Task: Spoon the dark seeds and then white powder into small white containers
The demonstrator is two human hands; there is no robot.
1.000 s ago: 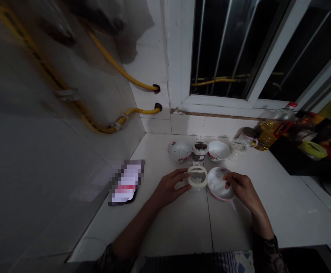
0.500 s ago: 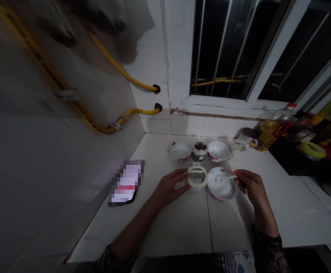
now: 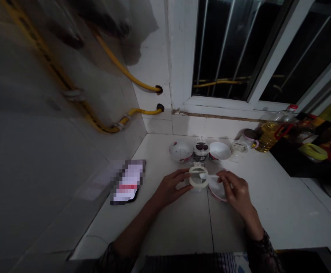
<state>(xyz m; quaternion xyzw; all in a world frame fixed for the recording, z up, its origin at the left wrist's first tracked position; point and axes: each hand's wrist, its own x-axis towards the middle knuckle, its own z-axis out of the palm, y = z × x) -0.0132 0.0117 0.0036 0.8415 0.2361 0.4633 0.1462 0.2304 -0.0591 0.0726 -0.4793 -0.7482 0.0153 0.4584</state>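
Observation:
My left hand (image 3: 169,189) steadies a small clear jar with a cream rim (image 3: 198,185), fingers and thumb against its left side. The jar's lid stands open at the back. In my right hand (image 3: 236,189) is a white spoon (image 3: 213,176), pinched by its handle. Its tip, heaped with white powder, is over the jar's mouth. Just right of the jar, a bowl of white powder (image 3: 217,194) sits partly hidden beneath my right hand.
Behind the jar stand a white bowl (image 3: 179,152), a lidded seasoning jar (image 3: 201,148) and another bowl (image 3: 220,151). A phone (image 3: 128,184) lies left. Further right are a mug (image 3: 249,138), an oil bottle (image 3: 270,132) and a yellow-lidded container (image 3: 313,151).
My right hand has moved left from the powder bowl, bringing the loaded spoon over the jar. My left hand stays at the jar.

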